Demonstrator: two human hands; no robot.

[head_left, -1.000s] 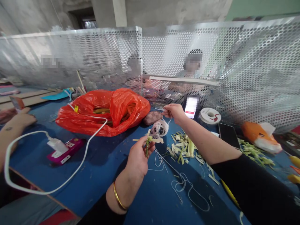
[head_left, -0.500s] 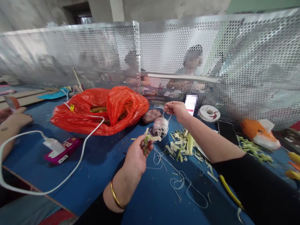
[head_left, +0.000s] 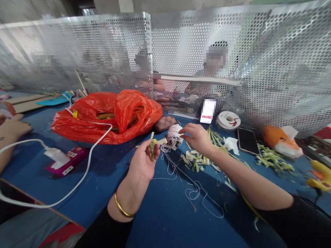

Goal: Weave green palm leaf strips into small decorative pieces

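My left hand [head_left: 144, 158] is closed around a small bundle of pale green plant strips [head_left: 153, 144], whose ends stick out past the fingertips. A ball of white string [head_left: 174, 136] sits just beyond it, with loose strands trailing across the blue table [head_left: 160, 220]. Beside the ball's right edge, my right hand [head_left: 198, 136] has its fingers curved and apart. I see no strand between them, and cannot tell whether a fingertip touches the ball. Below that hand lies a heap of cut strips [head_left: 193, 160].
A red plastic bag [head_left: 108, 134] of stalks stands left, near a white cable and purple power strip [head_left: 68, 162]. To the right are a lit phone [head_left: 207, 112], a ribbon spool [head_left: 229, 120], a dark phone [head_left: 248, 141], tissues [head_left: 281, 141] and a yellow tool [head_left: 319, 175]. Another person's hand [head_left: 17, 127] is far left.
My right hand has come down and right from the raised loop of string, and its fingers have spread. The string has dropped back. My left hand still holds the strips.
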